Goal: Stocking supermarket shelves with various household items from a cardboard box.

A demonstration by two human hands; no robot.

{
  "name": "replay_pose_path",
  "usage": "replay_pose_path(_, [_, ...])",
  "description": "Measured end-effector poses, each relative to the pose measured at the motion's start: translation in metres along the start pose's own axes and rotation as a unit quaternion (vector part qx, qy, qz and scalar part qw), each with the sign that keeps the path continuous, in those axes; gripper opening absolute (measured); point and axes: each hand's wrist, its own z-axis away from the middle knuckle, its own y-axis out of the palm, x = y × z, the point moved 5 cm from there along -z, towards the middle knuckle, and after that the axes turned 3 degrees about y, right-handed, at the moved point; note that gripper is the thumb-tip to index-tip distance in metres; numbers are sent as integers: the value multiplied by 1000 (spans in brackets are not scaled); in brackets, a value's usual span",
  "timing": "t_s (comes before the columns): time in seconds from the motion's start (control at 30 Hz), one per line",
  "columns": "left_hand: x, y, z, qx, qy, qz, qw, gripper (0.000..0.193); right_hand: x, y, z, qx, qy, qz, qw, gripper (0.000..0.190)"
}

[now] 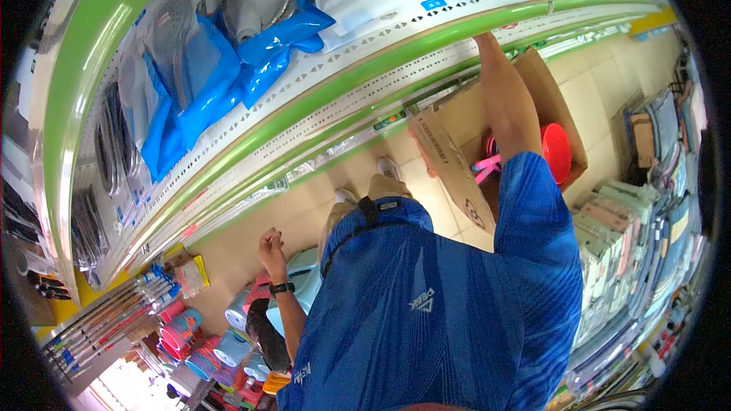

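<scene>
My left hand [272,248] hangs beside my body, fingers loosely curled and nothing in them, with a dark watch [281,288] on the wrist. My right forearm [508,103] stretches forward over an open cardboard box [551,91] and passes under the green front edge [422,48] of a white metal shelf, which hides my right hand. Inside the box, a red round plastic item [555,154] and a pink-handled item [486,169] show on either side of my arm. Blue-and-clear plastic packages [280,40] lie on the shelf above.
Lower shelf tiers run beneath the top one. Stacked plastic buckets [181,331] and long poles [108,319] stand at the left. Wrapped, folded goods [614,228] are piled at the right. Tiled floor [308,205] lies around my shoes [388,168].
</scene>
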Motion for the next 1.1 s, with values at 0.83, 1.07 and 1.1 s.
replay_pose_path(0.83, [97, -104, 22, -191, -70, 5, 979, 23, 40, 505, 342, 349, 366, -193, 841, 28])
replay_pose_path(1.07, [291, -123, 154, -320, -278, 94, 901, 28, -34, 672, 359, 390, 352, -208, 825, 27])
replay_pose_path(1.1, [314, -114, 178, -316, -294, 94, 897, 26, -45, 693, 360, 368, 416, -211, 805, 28])
